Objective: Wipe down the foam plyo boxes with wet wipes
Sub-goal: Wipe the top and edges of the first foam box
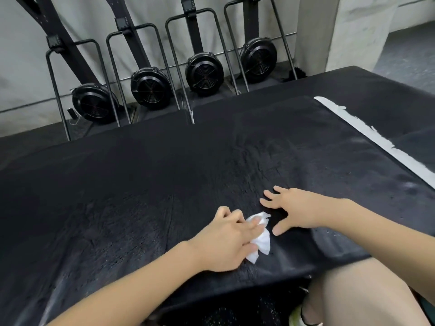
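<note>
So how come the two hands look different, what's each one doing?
The left hand is curled and pressing a crumpled white wet wipe down; the right hand holds nothing. The left hand's fingers are bent around the wipe, while the right hand's fingers are spread out flat. The left hand sits nearer the person, the right a little further out. Both rest on the black plyo box top.

Left hand (226,241) curled, fingers pinched closed; right hand (294,209) flat, fingers spread, both arms extended.

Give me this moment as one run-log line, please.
left hand: clutches wet wipe on plyo box | right hand: open, fingers spread flat on box | phase: wiping top
</note>
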{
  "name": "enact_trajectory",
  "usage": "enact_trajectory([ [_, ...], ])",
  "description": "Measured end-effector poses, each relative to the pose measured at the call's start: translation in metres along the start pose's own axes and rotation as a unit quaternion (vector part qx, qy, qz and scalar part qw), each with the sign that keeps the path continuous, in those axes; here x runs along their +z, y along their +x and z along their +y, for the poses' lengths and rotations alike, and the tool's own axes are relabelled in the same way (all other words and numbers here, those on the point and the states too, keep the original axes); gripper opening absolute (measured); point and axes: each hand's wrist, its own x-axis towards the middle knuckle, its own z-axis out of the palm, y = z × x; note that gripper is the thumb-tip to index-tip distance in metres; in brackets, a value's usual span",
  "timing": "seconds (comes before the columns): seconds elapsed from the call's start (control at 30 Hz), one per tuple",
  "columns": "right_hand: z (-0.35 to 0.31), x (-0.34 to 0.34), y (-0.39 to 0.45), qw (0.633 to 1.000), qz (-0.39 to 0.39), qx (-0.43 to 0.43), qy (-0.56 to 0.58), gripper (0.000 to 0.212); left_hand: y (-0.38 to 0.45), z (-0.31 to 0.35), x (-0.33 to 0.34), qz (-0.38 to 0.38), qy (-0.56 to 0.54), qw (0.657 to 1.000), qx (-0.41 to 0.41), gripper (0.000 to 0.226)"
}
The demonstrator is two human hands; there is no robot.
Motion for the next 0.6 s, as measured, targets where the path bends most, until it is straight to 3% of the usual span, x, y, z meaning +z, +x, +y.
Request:
enact_trajectory([
  [0.1,-0.007,0.004,-0.004,0.999,0.022,0.024,0.005,0.089,0.000,-0.012,-0.002,0.018,0.041,0.999,-0.019,0.045],
  [0.27,-0.012,0.009,-0.008,0.998,0.038,0.047,0.021,0.088,0.021,-0.008,0.012,0.048,0.087,0.981,-0.168,0.039],
  [0.4,-0.005,0.015,-0.005,0.996,0.054,0.036,0.067,0.087,0.011,0.034,0.021,0.058,0.076,0.990,-0.107,0.039],
  [0.6,-0.016,0.021,-0.011,0.995,0.066,0.062,0.038,0.086,-0.031,0.080,0.028,0.088,0.114,0.989,-0.030,0.049],
])
